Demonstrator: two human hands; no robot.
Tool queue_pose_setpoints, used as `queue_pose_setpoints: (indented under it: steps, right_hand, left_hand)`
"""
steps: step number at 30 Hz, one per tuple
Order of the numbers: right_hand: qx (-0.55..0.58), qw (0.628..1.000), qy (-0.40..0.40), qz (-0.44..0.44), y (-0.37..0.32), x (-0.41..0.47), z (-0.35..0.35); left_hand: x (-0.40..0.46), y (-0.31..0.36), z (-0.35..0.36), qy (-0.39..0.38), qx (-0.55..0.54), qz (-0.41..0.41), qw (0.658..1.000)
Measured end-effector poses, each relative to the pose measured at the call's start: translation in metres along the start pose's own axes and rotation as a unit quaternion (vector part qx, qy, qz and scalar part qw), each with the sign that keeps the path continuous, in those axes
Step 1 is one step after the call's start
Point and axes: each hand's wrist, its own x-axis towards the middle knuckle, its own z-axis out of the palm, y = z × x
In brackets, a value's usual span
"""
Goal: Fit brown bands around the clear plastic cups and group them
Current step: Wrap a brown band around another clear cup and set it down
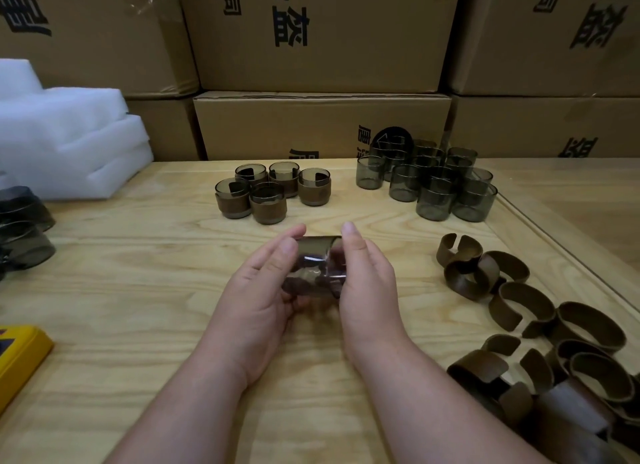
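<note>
My left hand [261, 290] and my right hand [367, 283] hold one smoky clear cup [317, 261] between them above the middle of the table, lying on its side. A brown band [301, 285] sits around the cup's near end, partly hidden by my fingers. Behind it stands a group of several banded cups [272, 191]. Bare clear cups [433, 183] are clustered at the back right. Loose brown bands [519, 307] lie in a pile along the right side.
The wooden table [138, 290] has a raised right edge. White foam sheets [62, 134] are stacked at the back left, more dark cups [20, 231] sit at the left edge, and a yellow box [20, 356] lies front left. Cardboard boxes [322, 120] wall off the back.
</note>
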Motion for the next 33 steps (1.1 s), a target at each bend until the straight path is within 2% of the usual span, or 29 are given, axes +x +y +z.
queue_pose_setpoints:
  steps: [6, 13, 17, 25, 30, 33]
  right_hand:
    - [-0.029, 0.997, -0.007, -0.07, -0.002, -0.009, 0.003]
    - [-0.064, 0.986, 0.131, -0.085, -0.006, -0.005, -0.001]
    - [-0.088, 0.977, 0.166, -0.105, -0.004, -0.003, -0.003]
    - [-0.083, 0.98, 0.164, -0.08, 0.001, -0.001, -0.002]
    - [-0.089, 0.978, 0.167, -0.085, 0.002, 0.001, -0.001]
    - [-0.078, 0.977, 0.19, -0.062, -0.001, 0.003, -0.004]
  left_hand:
    - [-0.001, -0.004, -0.003, -0.036, 0.058, 0.018, 0.998]
    - [-0.004, -0.013, 0.0, -0.064, 0.143, 0.023, 0.987]
    - [-0.006, -0.012, 0.003, -0.068, 0.157, 0.031, 0.985]
    - [-0.003, -0.018, 0.002, 0.003, 0.203, 0.049, 0.978]
    - [0.0, -0.012, 0.003, 0.098, 0.131, 0.046, 0.985]
    - [0.0, -0.011, 0.001, 0.117, 0.123, 0.077, 0.983]
